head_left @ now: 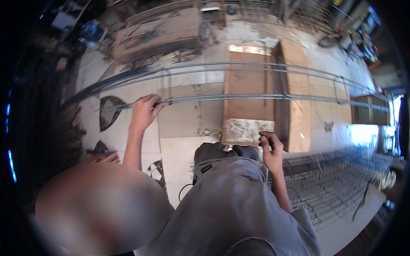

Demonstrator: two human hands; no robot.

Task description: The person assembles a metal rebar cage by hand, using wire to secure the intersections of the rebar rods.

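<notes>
A long frame of thin grey steel bars [252, 97] with a few wire cross-ties stretches across the view in front of me. My left hand [146, 112] is closed around the nearer bar toward its left end, thumb pointing right along it. Low and apart from the bars, my right hand [272, 149] is beside my knee, its thumb and fingers pinched together. Whatever small dark thing may be between those fingertips is too small to name. At the lower left, another person's hand [109, 158] shows next to a blurred oval that hides part of my left arm.
Beneath the bars stands an open wooden box [294, 85]. A wire mesh stack [324, 183] is at the right, near my right arm. Farther off are a wooden bench [158, 36], a motorcycle [358, 45] and a cabinet [369, 109]. Patterned tiles [112, 113] cover the floor.
</notes>
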